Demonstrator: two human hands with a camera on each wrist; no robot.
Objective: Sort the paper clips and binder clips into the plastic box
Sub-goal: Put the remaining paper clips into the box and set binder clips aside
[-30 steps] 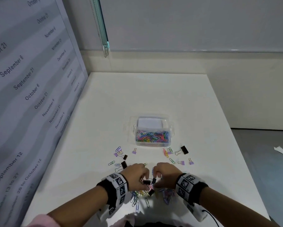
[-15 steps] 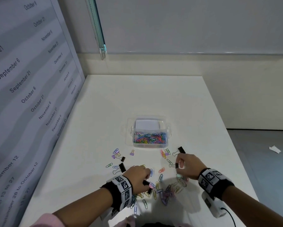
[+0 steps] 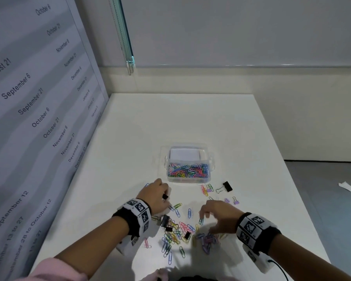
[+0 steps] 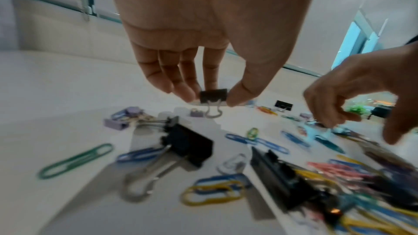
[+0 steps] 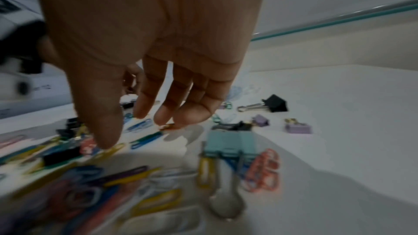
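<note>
Clear plastic box [image 3: 187, 177]: near compartment full of coloured wire paper clips [image 3: 187, 170], far compartment without binder clips. Left hand [image 4: 203, 81] pinches small black binder clip [image 4: 213, 95]; right hand [image 5: 144, 99] loosely spread, empty. Most of scatter left.

A white table [image 3: 191, 122] is set against the wall. A clear plastic box [image 3: 187, 179] is placed mid-table. Loose paper clips [image 3: 178, 234] are scattered on its near part, mixed with black binder clips [image 3: 224, 187] and small purple binder clips [image 3: 231, 200].
</note>
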